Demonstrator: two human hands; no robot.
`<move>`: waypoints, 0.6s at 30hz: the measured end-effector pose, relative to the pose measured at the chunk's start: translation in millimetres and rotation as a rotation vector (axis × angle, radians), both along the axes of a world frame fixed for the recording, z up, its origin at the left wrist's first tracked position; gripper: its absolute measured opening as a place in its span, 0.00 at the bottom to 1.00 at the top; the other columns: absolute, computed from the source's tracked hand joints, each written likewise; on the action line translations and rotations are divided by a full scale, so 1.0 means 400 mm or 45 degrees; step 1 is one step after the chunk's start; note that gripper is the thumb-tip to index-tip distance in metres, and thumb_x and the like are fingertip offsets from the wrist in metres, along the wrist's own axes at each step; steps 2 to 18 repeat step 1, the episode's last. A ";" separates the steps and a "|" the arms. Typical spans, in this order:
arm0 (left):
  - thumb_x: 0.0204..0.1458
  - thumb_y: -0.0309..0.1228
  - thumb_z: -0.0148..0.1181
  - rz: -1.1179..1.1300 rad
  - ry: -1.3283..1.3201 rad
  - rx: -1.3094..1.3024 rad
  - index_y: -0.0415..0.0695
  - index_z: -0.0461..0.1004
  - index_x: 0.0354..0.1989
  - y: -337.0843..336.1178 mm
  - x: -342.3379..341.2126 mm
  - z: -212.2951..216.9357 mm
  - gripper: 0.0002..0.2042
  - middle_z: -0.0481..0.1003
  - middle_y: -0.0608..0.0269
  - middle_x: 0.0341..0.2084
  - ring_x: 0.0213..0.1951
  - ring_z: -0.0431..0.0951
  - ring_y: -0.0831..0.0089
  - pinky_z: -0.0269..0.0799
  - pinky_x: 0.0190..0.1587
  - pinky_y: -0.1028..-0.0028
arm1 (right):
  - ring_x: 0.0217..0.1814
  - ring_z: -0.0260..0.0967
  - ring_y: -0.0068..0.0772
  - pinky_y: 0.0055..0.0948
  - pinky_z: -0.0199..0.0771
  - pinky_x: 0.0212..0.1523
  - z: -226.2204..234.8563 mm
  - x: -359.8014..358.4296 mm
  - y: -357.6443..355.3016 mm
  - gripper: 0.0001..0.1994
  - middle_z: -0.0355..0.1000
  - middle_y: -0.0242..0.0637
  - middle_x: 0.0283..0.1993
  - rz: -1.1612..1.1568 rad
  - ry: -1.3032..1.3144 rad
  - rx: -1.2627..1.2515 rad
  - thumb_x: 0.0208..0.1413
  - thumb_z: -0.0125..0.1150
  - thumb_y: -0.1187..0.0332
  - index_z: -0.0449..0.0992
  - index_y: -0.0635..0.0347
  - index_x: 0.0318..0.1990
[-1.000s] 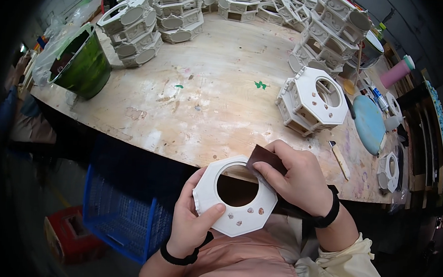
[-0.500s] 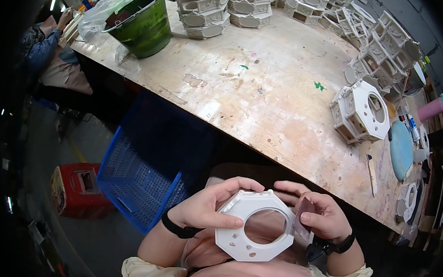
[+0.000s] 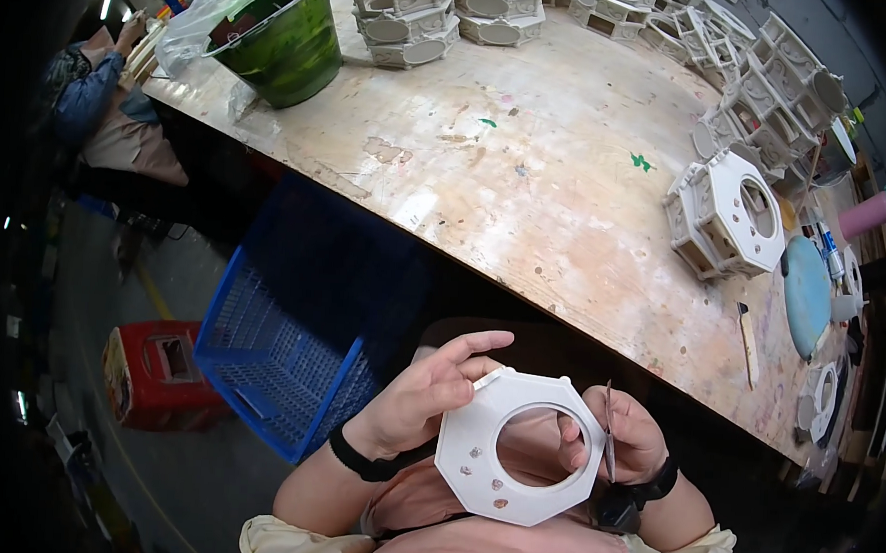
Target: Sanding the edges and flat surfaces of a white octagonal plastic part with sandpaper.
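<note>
A white octagonal casting (image 3: 471, 418) with a large round opening is tilted in front of my body, its flat face up. Several small brownish bits or marks show on its lower left part. My left hand (image 3: 422, 396) is at its upper left edge, with thumb and bent fingers against the edge and the index finger stretched out past it. My right hand (image 3: 640, 437) is at the right edge, pinching a thin brownish sheet that looks like sandpaper (image 3: 610, 435), seen edge-on. Fingertips of the right hand show through the round opening, behind the casting.
A wooden table (image 3: 527, 211) lies ahead, with a green bucket (image 3: 289, 53), stacks of white castings (image 3: 401, 24), another octagonal casting (image 3: 727, 216), a brush-like tool (image 3: 747, 343) and a blue oval (image 3: 808, 296). Left are a blue basket (image 3: 278, 358), a red container (image 3: 162, 372) and another person (image 3: 111, 109).
My left thumb has slid off the casting's face to its edge, and the index finger has lifted. The brownish sheet has turned edge-on. Right fingertips now show in the opening.
</note>
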State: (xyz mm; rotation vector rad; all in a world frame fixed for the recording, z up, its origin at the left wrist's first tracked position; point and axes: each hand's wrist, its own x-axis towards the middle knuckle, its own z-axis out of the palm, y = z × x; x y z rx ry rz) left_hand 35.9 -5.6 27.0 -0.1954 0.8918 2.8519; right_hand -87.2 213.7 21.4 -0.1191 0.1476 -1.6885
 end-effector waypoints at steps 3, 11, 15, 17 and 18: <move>0.50 0.39 0.60 -0.004 -0.109 0.042 0.36 0.45 0.64 -0.002 0.007 0.001 0.39 0.65 0.52 0.53 0.52 0.68 0.68 0.63 0.55 0.73 | 0.47 0.71 0.45 0.42 0.70 0.51 -0.017 0.000 0.000 0.21 0.66 0.55 0.51 -0.053 -0.038 -0.054 0.57 0.54 0.66 0.62 0.71 0.54; 0.50 0.39 0.60 -0.004 -0.109 0.042 0.36 0.45 0.64 -0.002 0.007 0.001 0.39 0.65 0.52 0.53 0.52 0.68 0.68 0.63 0.55 0.73 | 0.47 0.71 0.45 0.42 0.70 0.51 -0.017 0.000 0.000 0.21 0.66 0.55 0.51 -0.053 -0.038 -0.054 0.57 0.54 0.66 0.62 0.71 0.54; 0.50 0.39 0.60 -0.004 -0.109 0.042 0.36 0.45 0.64 -0.002 0.007 0.001 0.39 0.65 0.52 0.53 0.52 0.68 0.68 0.63 0.55 0.73 | 0.47 0.71 0.45 0.42 0.70 0.51 -0.017 0.000 0.000 0.21 0.66 0.55 0.51 -0.053 -0.038 -0.054 0.57 0.54 0.66 0.62 0.71 0.54; 0.50 0.39 0.60 -0.004 -0.109 0.042 0.36 0.45 0.64 -0.002 0.007 0.001 0.39 0.65 0.52 0.53 0.52 0.68 0.68 0.63 0.55 0.73 | 0.47 0.71 0.45 0.42 0.70 0.51 -0.017 0.000 0.000 0.21 0.66 0.55 0.51 -0.053 -0.038 -0.054 0.57 0.54 0.66 0.62 0.71 0.54; 0.50 0.39 0.60 -0.004 -0.109 0.042 0.36 0.45 0.64 -0.002 0.007 0.001 0.39 0.65 0.52 0.53 0.52 0.68 0.68 0.63 0.55 0.73 | 0.47 0.71 0.45 0.42 0.70 0.51 -0.017 0.000 0.000 0.21 0.66 0.55 0.51 -0.053 -0.038 -0.054 0.57 0.54 0.66 0.62 0.71 0.54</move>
